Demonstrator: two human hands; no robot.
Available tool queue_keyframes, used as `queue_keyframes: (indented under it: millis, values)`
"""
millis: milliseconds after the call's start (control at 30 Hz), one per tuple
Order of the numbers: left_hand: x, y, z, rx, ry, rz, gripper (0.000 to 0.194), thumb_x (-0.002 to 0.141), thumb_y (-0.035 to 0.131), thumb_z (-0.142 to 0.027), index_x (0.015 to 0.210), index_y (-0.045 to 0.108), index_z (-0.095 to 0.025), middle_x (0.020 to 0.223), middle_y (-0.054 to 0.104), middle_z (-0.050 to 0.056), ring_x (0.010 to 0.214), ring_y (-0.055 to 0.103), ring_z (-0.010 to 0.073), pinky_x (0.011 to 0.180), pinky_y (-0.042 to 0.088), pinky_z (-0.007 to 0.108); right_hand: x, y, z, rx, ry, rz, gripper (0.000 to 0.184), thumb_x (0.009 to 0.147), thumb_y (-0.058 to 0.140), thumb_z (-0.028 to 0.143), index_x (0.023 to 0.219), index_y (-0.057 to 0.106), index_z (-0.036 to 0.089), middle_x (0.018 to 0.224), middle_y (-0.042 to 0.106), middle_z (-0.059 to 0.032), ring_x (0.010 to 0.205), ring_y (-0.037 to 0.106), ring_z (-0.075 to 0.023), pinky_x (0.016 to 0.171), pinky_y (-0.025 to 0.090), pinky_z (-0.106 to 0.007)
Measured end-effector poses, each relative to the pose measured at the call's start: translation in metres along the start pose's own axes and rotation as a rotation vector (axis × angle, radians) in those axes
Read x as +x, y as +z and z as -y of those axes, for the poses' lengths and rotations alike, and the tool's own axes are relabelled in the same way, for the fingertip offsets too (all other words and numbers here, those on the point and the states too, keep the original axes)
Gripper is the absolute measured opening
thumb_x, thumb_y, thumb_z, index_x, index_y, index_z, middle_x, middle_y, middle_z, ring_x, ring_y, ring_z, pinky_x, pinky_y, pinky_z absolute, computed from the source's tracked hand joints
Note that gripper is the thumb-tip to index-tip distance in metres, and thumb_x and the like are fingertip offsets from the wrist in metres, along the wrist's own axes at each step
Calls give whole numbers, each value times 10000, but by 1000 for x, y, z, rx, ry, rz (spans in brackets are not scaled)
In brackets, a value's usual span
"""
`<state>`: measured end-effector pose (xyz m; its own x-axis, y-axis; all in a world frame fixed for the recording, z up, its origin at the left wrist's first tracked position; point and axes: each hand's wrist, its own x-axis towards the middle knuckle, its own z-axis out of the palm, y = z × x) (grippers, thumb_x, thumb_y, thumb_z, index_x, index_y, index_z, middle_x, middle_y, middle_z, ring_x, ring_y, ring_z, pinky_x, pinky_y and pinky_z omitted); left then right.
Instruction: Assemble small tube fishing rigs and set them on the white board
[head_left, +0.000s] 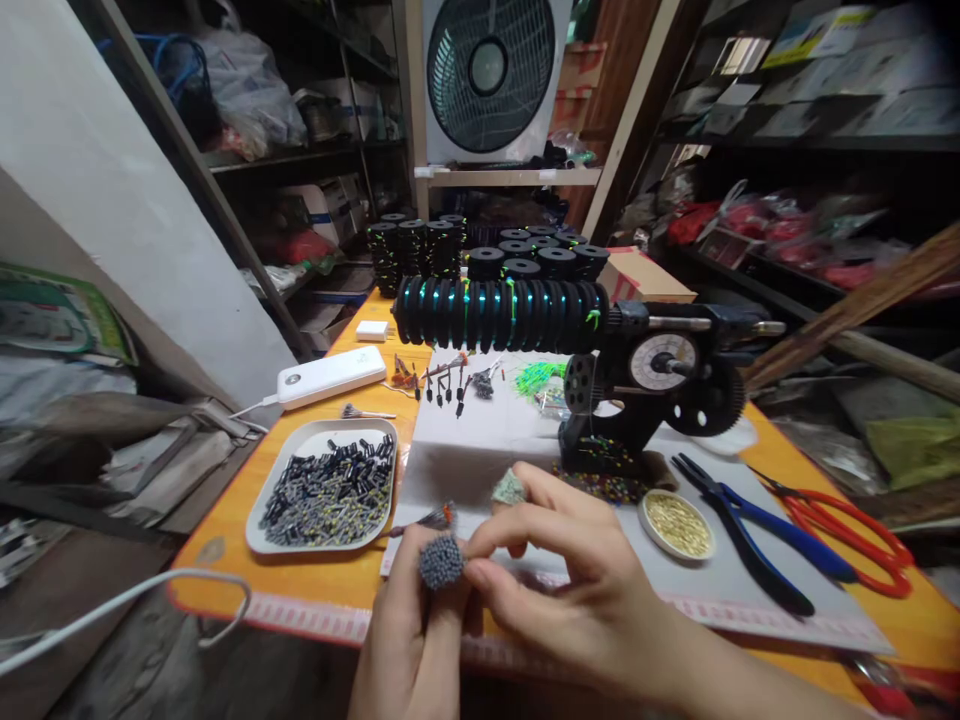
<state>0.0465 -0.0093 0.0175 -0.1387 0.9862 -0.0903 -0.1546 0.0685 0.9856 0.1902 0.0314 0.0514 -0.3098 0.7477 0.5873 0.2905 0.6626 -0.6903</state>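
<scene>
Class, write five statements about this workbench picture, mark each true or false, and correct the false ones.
1. The left hand holds a bundle of grey tips. True.
2. The rectangular tray lies to the right of both hands. False: the rectangular tray lies to their left.
3. A white dish of gold-coloured bits lies next to the pliers. True.
4. The right hand holds the pliers. False: the right hand is at the bundle, away from them.
5. A fan stands behind the black machine. True.
</scene>
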Motion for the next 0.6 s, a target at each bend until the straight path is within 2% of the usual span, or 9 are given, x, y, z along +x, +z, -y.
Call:
queue_keyframes:
  millis: [100,200,333,433,533,600]
  values:
    - [-2,3,-1,-85,-70,-33,368,770,746,-593,835,680,-237,721,622,-24,680,548,134,652,452,207,-1,1,-1,2,-4,-3,45,845,691,118,825,719,146,691,551,-5,647,488,-130,592,412,-242]
    - [-2,6,-4,-286,-130,-108,376,696,834,-541,745,632,-227,589,546,-63,556,494,99,565,418,190,0,-1,-2,11,-30,13,78,868,668,104,864,737,141,687,559,-10,642,474,-131,585,399,-240]
    - [-1,1,-8,-417,-32,-152,382,764,819,-453,644,561,-198,500,494,-73,481,430,73,514,371,184,4,-4,-2,-53,-69,57,143,913,644,123,845,770,112,654,491,-14,642,447,-142,555,354,-242]
    - [-1,-5,-6,-370,39,-162,342,824,774,-423,668,566,-201,513,494,-69,492,424,78,512,349,196,6,-5,-3,-100,-74,89,152,915,647,121,843,780,121,664,472,-15,649,446,-149,559,341,-249]
    - [-2,-10,-3,-308,168,-164,274,878,726,-384,711,584,-219,522,501,-70,512,438,89,562,367,215,6,-4,-3,-116,-93,110,160,925,637,122,861,783,130,670,456,-13,647,444,-149,552,328,-245]
    - [-2,-11,-1,-300,189,-158,249,890,713,-380,732,600,-224,525,501,-70,517,441,90,586,373,225,6,-4,-3,-116,-99,123,166,933,632,132,870,785,136,672,453,-14,648,445,-150,554,328,-243]
